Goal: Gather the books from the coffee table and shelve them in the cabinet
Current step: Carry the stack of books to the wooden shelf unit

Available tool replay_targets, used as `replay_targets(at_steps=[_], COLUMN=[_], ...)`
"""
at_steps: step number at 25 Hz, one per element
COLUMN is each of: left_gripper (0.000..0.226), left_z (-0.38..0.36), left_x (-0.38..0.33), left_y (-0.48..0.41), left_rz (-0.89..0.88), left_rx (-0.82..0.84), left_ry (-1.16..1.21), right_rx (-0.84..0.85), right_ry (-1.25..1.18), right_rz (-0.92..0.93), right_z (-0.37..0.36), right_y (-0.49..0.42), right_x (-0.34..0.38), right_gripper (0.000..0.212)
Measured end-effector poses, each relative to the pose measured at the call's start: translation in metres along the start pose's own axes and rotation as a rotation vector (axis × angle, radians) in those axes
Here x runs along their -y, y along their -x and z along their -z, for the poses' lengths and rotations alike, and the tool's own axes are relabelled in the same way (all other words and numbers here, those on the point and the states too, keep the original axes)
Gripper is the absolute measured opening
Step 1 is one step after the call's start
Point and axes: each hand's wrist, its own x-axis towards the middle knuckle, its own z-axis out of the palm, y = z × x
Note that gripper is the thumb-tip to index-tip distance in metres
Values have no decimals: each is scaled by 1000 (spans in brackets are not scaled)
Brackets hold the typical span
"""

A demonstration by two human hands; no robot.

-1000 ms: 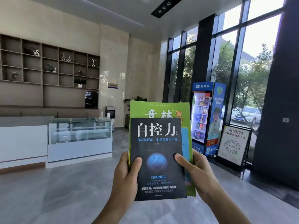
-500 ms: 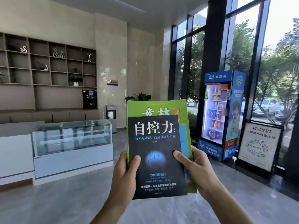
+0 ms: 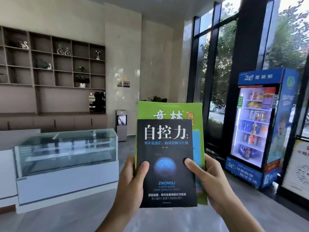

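Hands front and centre, both clamped on a small stack of books held upright before the chest. Left hand [image 3: 132, 183] grips the left edge, thumb lying flat on the front cover. Right hand [image 3: 211, 183] grips the right edge, thumb pressed onto the same cover near the blue emblem; its fingers are hidden behind the stack.

Black book [image 3: 167, 164] in front: white Chinese title, glowing blue circle, "ZIKONGLI" printed below it. Green book [image 3: 168, 109] directly behind, touching, larger; its top and right edge stick out past the black one. How many books lie behind the green cover: cannot tell.

Floor [image 3: 58, 218] below, grey and glossy, with reflections.

Glass case [image 3: 65, 149] left of the stack, on a white base, low and long. Counter [image 3: 18, 133] just behind it at far left, white with a pale top.

Vending fridge [image 3: 257, 124] to the right, blue, lit inside, rows of drinks and snacks showing. Sign [image 3: 297, 171] with a QR code just beside it at the right edge, partly cut off.

Dispenser [image 3: 121, 124] stands against the far wall, grey, slim. Plant [image 3: 157, 98] peeks out above the green book's top edge.

Cabinet [image 3: 50, 67] on the far left wall: open brown cubbies above closed doors, well apart from the books. Small ornaments and a potted plant sit in several cubbies. Dark appliance set in at its lower right.

Windows [image 3: 215, 64] far right, dark frames, trees outside.
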Motion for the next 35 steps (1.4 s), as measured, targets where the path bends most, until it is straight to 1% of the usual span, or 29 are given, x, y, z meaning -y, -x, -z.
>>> replay_targets(at_steps=[5,9,11,14,17,20,22,23,25,27,29,31,35], left_gripper=[24,18,17,17,22,25,26,27,26,26,24,22,21], left_z=[23,36,35,25,12,-6,-23,-32,-39,-37,-32,-23,3], left_x=[120,189,217,273,345,409,443,464,492,517,550,589,678], left_y=[-171,-332,-394,-494,-594,-689,-758,-804,-870,-932,-993,-1055,-1176], left_rz=[6,7,14,28,11,-17,-45,-53,-45,-24,-5,24,7], left_rx=[-21,-6,-1,-2,8,5,0,-12,-19,-34,-43,-60,-87], left_ry=[33,42,40,49,40,49,56,53,37,18,13,32,19], right_rx=[6,6,-1,-6,-6,15,26,29,36,59,68,77,92], right_ry=[5,37,51,35,17,-12,-33,-38,-19,-28,-43,-53,-30], right_rz=[4,8,3,7,3,22,37,36,24,5,-5,-3,12], right_z=[-30,-53,-54,-47,-33,-17,-4,0,3,1,-7,-19,-49], right_y=[-178,-345,-410,-517,-623,-727,-807,-860,-933,-1000,-1068,-1137,-1271], right_x=[-91,-147,-166,-212,-273,-327,-352,-367,-386,-405,-430,-465,-548], right_gripper=[14,13,11,12,8,11,9,10,14,17,13,10,11])
